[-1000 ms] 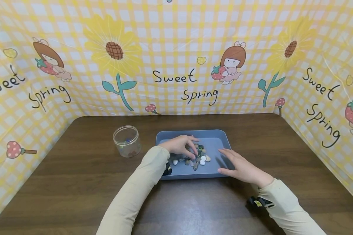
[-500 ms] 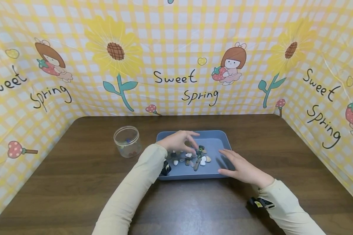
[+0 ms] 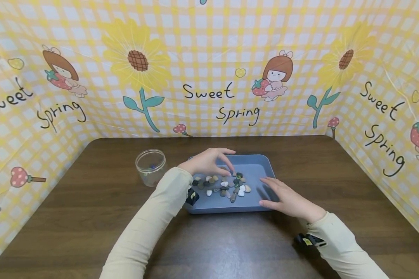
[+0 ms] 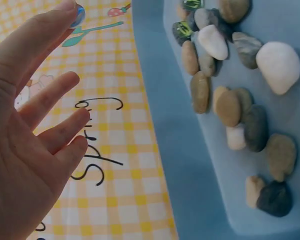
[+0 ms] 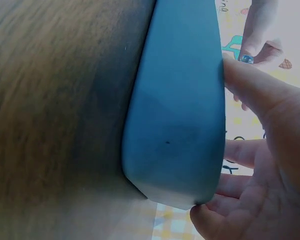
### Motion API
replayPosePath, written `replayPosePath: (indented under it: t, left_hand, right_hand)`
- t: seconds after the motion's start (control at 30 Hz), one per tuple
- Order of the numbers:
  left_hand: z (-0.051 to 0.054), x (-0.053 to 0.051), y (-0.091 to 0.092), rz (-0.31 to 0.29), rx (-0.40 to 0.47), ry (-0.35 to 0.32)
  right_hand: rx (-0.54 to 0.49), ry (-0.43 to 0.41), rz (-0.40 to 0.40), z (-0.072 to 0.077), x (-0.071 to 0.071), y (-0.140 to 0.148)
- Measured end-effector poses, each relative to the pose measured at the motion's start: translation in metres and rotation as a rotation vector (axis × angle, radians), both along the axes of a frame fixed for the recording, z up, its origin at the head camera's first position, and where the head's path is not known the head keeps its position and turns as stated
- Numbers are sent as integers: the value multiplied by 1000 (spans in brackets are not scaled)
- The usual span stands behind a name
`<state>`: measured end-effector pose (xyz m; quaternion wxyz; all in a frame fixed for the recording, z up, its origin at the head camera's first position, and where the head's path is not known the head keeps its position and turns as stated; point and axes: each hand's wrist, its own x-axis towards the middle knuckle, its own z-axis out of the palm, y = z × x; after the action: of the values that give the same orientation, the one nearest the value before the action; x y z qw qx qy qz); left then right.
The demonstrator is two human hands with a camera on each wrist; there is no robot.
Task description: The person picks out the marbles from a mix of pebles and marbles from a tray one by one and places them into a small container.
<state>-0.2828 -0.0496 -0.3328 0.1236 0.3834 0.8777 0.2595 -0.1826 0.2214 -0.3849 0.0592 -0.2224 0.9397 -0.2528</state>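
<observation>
My left hand [image 3: 209, 161] is raised over the far left part of the blue tray [image 3: 258, 174]. Its thumb and index finger pinch a small blue glass marble [image 4: 79, 18], while the other fingers are spread away from it. Below lie several stones [image 3: 224, 184] in white, grey, brown and black. Among them are dark stones with green markings [image 4: 182, 30]. My right hand [image 3: 288, 197] rests at the tray's right side, thumb and fingers extended along the rim, as the right wrist view shows from close by.
Left of the tray stands a clear round jar [image 3: 144, 172] without a lid, a few coloured things at its bottom. The left sleeve [image 3: 160, 201] passes close by it. A yellow checked cloth [image 3: 202, 50] surrounds the brown wooden table [image 3: 73, 217].
My left hand has lifted from the stones and moved up and to the left, with the marble now visible in its fingertips. The right hand stays in place at the tray.
</observation>
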Motion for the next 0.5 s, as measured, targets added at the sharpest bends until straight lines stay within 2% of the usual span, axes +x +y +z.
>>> replayPosePath:
  t: [0.23, 0.5]
  left_hand:
    - [10, 6, -7, 6, 16, 8]
    - [12, 5, -18, 25, 72, 25]
  right_hand:
    - [44, 9, -15, 2, 1, -3]
    - [134, 136, -22, 12, 6, -10]
